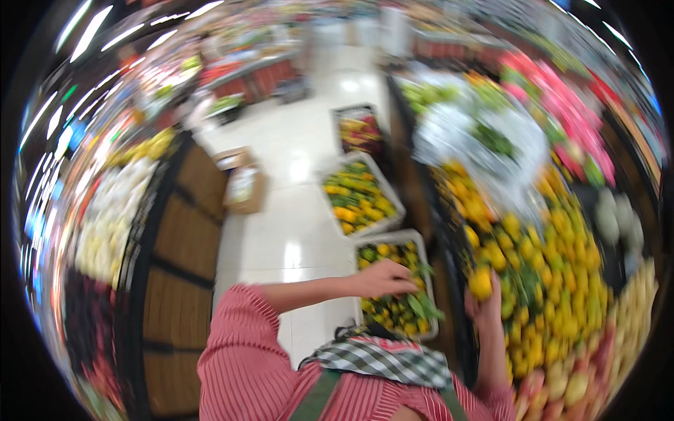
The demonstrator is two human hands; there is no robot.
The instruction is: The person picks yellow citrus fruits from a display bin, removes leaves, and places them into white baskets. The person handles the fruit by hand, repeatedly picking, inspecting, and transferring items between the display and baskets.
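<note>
My right hand (485, 305) holds a yellow-orange citrus fruit (480, 283) at the front edge of the produce stand, beside a heap of similar fruit (558, 273). Over a white plastic crate (430, 284) of citrus on the floor, my left hand (387, 279) is stretched out with its fingers bent; it seems to be by a sprig of green leaves (423, 306), and whether it grips the stem is unclear. Behind that crate stands a second white crate (397, 202) full of yellow and green citrus with leaves.
A dark crate (360, 131) of reddish-yellow fruit stands farther along the aisle. Clear plastic sheeting (489, 137) covers part of the right stand. An open cardboard box (245, 187) sits on the tiled floor near the left wooden-fronted stand (181, 263).
</note>
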